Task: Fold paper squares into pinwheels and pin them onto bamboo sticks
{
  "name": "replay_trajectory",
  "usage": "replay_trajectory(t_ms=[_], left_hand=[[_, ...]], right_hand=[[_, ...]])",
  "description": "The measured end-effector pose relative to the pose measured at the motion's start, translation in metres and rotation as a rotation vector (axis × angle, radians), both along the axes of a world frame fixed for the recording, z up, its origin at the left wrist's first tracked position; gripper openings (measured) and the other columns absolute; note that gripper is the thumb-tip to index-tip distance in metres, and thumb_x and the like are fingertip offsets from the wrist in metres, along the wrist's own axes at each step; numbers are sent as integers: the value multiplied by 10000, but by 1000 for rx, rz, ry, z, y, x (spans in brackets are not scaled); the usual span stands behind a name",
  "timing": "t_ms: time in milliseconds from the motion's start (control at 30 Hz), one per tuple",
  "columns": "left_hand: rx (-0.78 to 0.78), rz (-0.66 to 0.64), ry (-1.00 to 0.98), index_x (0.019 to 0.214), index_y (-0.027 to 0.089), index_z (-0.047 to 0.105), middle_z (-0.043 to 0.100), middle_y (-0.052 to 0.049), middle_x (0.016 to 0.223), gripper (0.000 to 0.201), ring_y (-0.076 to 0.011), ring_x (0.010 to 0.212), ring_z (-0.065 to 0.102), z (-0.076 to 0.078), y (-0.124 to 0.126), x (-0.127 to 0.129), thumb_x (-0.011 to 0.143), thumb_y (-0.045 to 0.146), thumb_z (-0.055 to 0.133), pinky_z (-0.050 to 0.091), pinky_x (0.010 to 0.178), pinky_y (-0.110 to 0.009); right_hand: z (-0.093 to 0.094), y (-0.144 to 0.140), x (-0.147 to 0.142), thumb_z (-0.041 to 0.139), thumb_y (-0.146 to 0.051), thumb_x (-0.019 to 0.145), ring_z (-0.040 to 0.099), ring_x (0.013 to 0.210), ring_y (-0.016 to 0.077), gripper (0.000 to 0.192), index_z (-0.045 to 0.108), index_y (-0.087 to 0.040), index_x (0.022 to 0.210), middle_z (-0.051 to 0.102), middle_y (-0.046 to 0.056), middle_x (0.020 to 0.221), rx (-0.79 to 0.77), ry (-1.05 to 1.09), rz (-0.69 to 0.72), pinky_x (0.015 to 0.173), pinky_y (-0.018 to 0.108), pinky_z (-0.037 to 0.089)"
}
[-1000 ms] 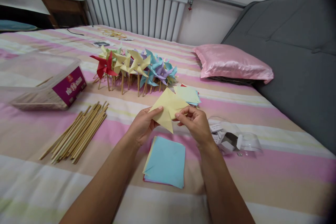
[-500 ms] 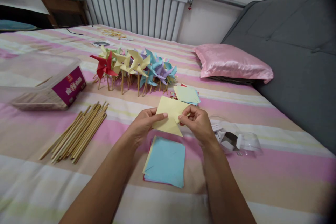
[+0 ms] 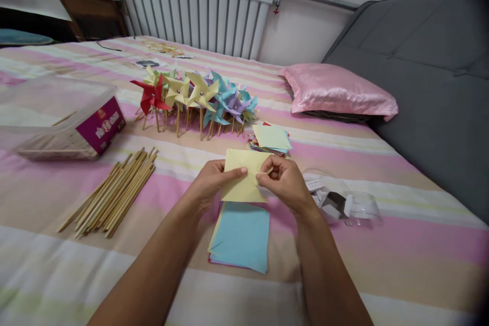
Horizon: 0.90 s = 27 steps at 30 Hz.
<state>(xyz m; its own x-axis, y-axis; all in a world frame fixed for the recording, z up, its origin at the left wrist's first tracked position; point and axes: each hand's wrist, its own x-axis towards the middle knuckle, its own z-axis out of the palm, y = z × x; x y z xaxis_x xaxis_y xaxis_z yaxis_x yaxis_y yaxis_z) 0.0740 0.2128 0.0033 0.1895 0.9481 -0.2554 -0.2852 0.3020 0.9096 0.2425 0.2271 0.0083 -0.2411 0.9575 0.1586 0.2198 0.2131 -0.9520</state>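
A square sheet of yellow paper (image 3: 240, 188) is held up between my two hands. My left hand (image 3: 210, 179) grips its left side, thumb on top and fingers behind. With thumb and curled fingers, my right hand (image 3: 282, 178) pinches the sheet's right side; whether a corner is folded there is partly hidden by the fingers. Just below lies a stack of coloured paper squares (image 3: 240, 237), blue on top. Beyond the hands sits another paper stack (image 3: 272, 136) with a pale green sheet uppermost.
Finished paper pinwheels (image 3: 202, 92) stand in a cluster behind. At left are a bundle of wooden sticks (image 3: 114, 193) and a clear plastic box (image 3: 101, 127). Clear plastic containers (image 3: 362, 208) lie at right. A pink pillow (image 3: 340, 89) rests against the grey headboard (image 3: 420, 56).
The yellow sheet has tilted and come slightly lower, its edges now straighter to me. My left thumb reaches farther toward its middle; my right hand keeps its pinch.
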Motion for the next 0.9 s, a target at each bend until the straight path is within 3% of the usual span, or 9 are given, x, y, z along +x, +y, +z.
replay_trajectory(t_ms=[267, 467, 567, 667, 900], left_hand=[[33, 16, -2, 864, 86, 691, 706, -109, 778, 319, -190, 642, 634, -2, 0, 1, 604, 254, 764, 473, 590, -278], [77, 115, -30, 885, 90, 693, 713, -105, 806, 342, -180, 652, 633, -5, 1, 4, 589, 240, 774, 473, 602, -269], [112, 168, -54, 862, 90, 696, 715, -109, 838, 325, -174, 652, 631, -4, 1, 6, 586, 241, 775, 475, 613, -270], [147, 197, -78, 871, 98, 697, 716, -110, 864, 334, -188, 689, 640, -4, 1, 8, 585, 252, 774, 480, 639, -282], [164, 193, -90, 880, 111, 703, 714, -114, 907, 351, -195, 716, 644, -3, 0, 10, 557, 221, 782, 477, 650, -286]], right_hand=[[0, 0, -1, 622, -179, 635, 488, 527, 85, 132, 491, -168, 629, 512, -32, 601, 19, 3, 5, 489, 194, 377], [-2, -1, -5, 657, -272, 681, 585, 572, 109, 163, 558, -166, 756, 605, 17, 765, 52, 48, -63, 515, 214, 451], [-2, -2, -7, 676, -308, 686, 637, 620, 140, 320, 568, -197, 965, 630, 21, 799, 59, 109, -88, 533, 229, 496], [-1, -3, -9, 680, -295, 690, 660, 644, 159, 528, 470, -243, 1172, 653, 21, 812, 47, 175, -80, 556, 249, 525], [2, -3, -11, 668, -265, 695, 646, 619, 152, 666, 332, -254, 1270, 643, 7, 785, 39, 217, -106, 580, 266, 535]])
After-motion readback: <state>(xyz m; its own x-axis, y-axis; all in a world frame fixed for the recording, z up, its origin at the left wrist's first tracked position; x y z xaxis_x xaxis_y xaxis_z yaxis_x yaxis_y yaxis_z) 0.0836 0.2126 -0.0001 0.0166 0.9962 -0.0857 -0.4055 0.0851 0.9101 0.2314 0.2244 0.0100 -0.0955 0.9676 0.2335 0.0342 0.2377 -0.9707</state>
